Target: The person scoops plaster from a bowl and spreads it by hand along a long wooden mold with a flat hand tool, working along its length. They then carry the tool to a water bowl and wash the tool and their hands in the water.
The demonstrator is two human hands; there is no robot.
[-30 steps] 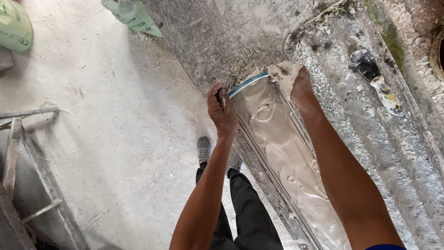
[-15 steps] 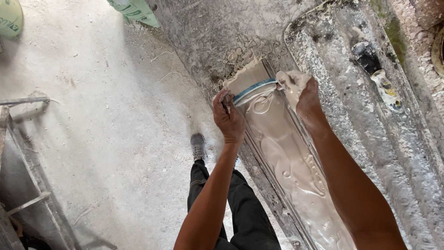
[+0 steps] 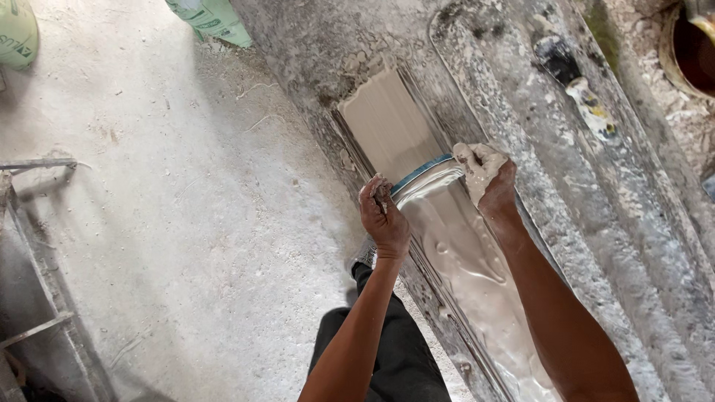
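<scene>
While wet plaster fills the mould, both hands grip a blue-edged scraper.

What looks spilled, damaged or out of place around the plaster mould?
Nothing looks wrong in the mould: both hands, left hand and right hand, hold a blue-edged scraper across wet plaster. The bench is crusted with dried plaster, and a caked brush lies there.

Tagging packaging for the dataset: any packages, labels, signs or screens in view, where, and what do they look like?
Green sack: top edge, on the floor left of the long bench; pale green with darker green print, partly cut off.
Second green sack: top left corner, on the floor; rounded, pale green, mostly out of frame.
No signs or screens visible.
</scene>
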